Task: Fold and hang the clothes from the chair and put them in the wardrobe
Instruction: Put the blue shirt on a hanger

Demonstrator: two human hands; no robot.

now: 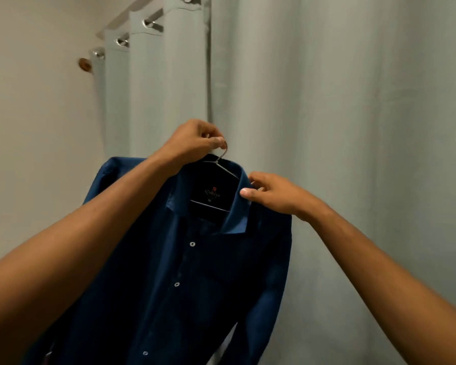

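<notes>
Pale grey eyelet curtain (327,127) hangs from a rod (132,15) beside a cream wall (32,114).

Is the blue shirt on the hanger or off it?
On: the wire hanger runs inside the blue shirt collar; the left hand holds its hook.

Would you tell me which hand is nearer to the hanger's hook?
Left. The left hand grips the hook itself, while the right hand pinches the shirt collar, lower and to the right.

You are in a home room, likely a bedroom. Grey eyelet curtains (327,127) hang from a rod (132,18) at 12 o'clock; a plain painted wall (32,114) stands at 10 o'clock.
</notes>
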